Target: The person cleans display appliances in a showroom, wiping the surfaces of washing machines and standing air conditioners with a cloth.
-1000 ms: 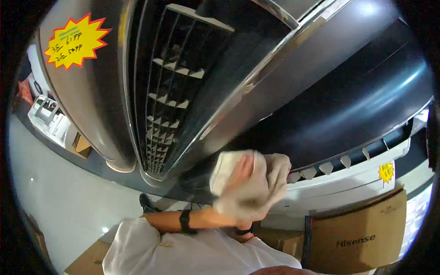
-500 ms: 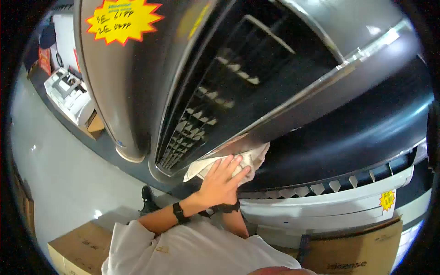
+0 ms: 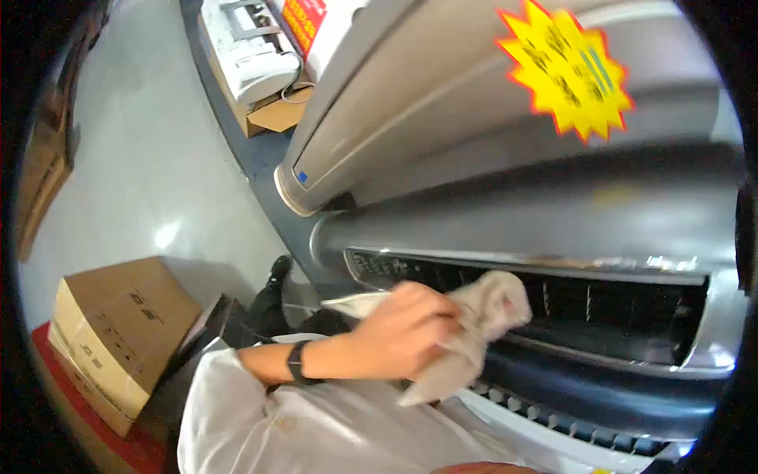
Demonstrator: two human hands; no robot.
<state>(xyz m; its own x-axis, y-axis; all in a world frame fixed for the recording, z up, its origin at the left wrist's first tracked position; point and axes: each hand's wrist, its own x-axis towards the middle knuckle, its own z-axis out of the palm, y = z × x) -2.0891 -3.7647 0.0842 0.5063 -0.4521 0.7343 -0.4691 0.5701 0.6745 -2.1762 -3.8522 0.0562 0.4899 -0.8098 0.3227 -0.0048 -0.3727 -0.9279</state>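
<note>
My left hand [image 3: 410,328], a dark watch [image 3: 296,361] on its wrist, has its fingers curled around a crumpled off-white cloth [image 3: 489,312]. The cloth bunches up to the right of the hand, and a pale flap shows on its left. A pinkish patch on the bunched part is too unclear to make out. Behind the cloth runs the long dark louvred vent [image 3: 600,304] of a grey floor-standing air conditioner [image 3: 513,213]. Whether the cloth touches the vent I cannot tell. My right hand does not show; the left hand and cloth may hide it.
A second grey unit [image 3: 442,103] carries a yellow starburst price tag [image 3: 567,71]. Beyond it a white appliance [image 3: 249,55] rests on an open carton. At left, a brown box [image 3: 130,320] stands on the floor. Below the vent lies a white unit with a toothed edge [image 3: 545,423].
The view has swung left, showing more floor and the brown box. My left hand, earlier spread flat on the cloth against the unit's edge, now grips the cloth in curled fingers.
</note>
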